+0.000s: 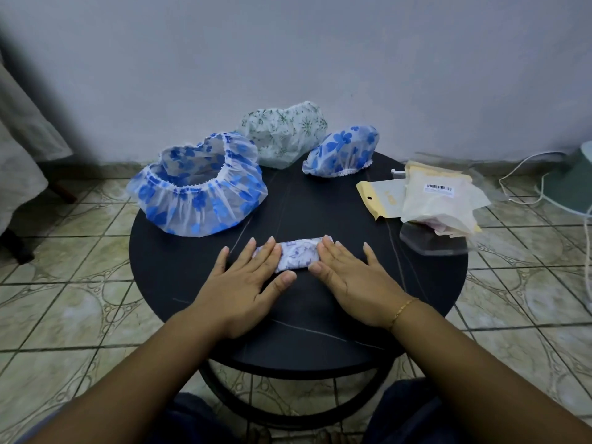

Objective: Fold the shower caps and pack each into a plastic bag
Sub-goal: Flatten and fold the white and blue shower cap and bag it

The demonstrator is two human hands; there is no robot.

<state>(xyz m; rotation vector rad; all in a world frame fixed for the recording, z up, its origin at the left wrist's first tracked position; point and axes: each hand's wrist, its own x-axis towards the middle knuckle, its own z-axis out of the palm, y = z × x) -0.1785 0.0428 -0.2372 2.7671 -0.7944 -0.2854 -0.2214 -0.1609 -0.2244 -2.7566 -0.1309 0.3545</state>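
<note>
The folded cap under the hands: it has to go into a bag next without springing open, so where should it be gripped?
Pinch the folded cap at its right short end, from the right with the right hand; thumb and fingers across the layers should keep the flat strip closed, probably. Bags lie that side.

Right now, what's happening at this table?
A person is folding shower caps. Both hands, left and right, press flat on a folded cap at the near middle of the round table. Three caps are not yet folded: a big blue one, a green one and a small blue one. The bags lie at the right edge.
</note>
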